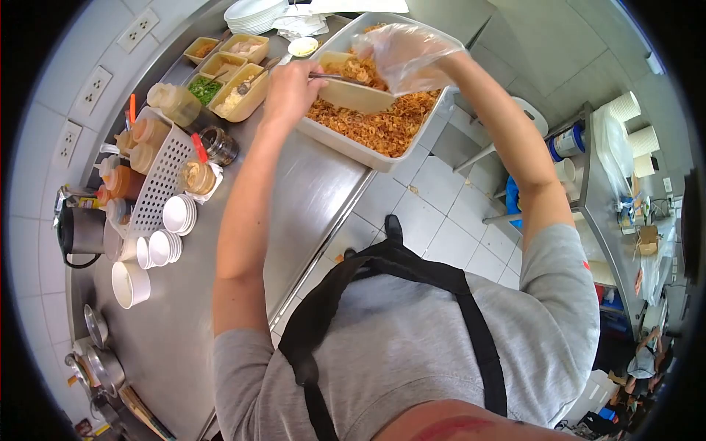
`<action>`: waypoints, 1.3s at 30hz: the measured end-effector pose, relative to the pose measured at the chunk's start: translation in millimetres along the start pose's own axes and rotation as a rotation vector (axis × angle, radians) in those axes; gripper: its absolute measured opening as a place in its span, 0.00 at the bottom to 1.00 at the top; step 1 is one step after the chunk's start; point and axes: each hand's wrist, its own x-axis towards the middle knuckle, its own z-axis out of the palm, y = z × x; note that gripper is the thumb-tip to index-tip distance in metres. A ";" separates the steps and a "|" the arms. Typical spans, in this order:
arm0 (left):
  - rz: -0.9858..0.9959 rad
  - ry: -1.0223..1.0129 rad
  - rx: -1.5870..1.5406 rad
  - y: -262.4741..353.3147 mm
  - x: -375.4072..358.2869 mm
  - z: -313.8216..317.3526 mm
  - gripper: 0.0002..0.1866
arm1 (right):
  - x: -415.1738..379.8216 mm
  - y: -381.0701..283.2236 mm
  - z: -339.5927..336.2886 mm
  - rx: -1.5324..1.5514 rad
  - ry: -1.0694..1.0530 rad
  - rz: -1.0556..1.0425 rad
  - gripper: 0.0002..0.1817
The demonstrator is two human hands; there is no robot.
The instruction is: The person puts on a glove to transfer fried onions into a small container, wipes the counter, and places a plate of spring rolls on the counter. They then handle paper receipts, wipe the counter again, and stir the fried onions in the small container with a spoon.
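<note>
My left hand (pixel 288 94) is closed around the handle of a metal utensil (pixel 340 78), likely a spoon, at the left end of a small cream container (pixel 357 97). That container holds crisp brown fried shreds, like fried onions (pixel 362 70), and sits tilted over a large rectangular tub (pixel 346 153). More of the same shreds (pixel 382 128) fill the tub. In a clear plastic glove, my right hand (pixel 403 60) reaches down over the container's far side, right at the shreds. Crinkled plastic and glare hide its fingers.
Left of the tub stand small containers of chopped greens (pixel 205 88) and pale pieces (pixel 237 103). Squeeze bottles fill a white perforated basket (pixel 156 184) by the wall. Stacked white cups (pixel 179 214) stand on the steel counter (pixel 294 206). White plates (pixel 254 16) are stacked behind.
</note>
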 end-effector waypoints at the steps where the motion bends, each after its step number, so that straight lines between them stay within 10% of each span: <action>1: -0.001 0.000 -0.001 3.5 -0.3 0.8 0.08 | 2.7 1.3 10.1 -0.362 0.018 -0.177 0.18; 5: -0.055 -0.039 -0.039 10.7 0.5 3.7 0.08 | 6.3 -6.2 11.7 0.061 0.080 0.042 0.19; 9: -0.148 -0.068 -0.037 0.0 -5.7 -7.8 0.08 | -0.3 24.8 7.5 -0.303 -0.166 0.187 0.13; 12: -0.146 -0.045 -0.017 0.1 -11.5 -19.6 0.08 | 3.3 53.2 41.8 -0.380 -0.539 -0.217 0.11; 15: -0.243 -0.048 -0.141 7.2 -14.1 -26.4 0.08 | -10.8 31.6 74.9 -0.334 -0.232 0.077 0.13; 19: -0.107 -0.005 -0.019 -0.5 -14.6 -24.8 0.08 | -16.4 6.3 33.2 -0.557 -0.551 0.017 0.15; 28: -0.141 0.009 -0.025 1.6 -18.7 -23.5 0.09 | -15.6 22.0 40.3 -0.586 -0.490 -0.168 0.10; 37: -0.071 -0.044 0.017 5.2 -5.4 -0.3 0.10 | -22.2 -20.8 -15.1 0.276 -0.080 0.302 0.22; 39: -0.052 -0.055 0.021 12.4 -0.7 3.9 0.10 | -18.9 -9.0 -2.8 -0.047 -0.002 -0.076 0.27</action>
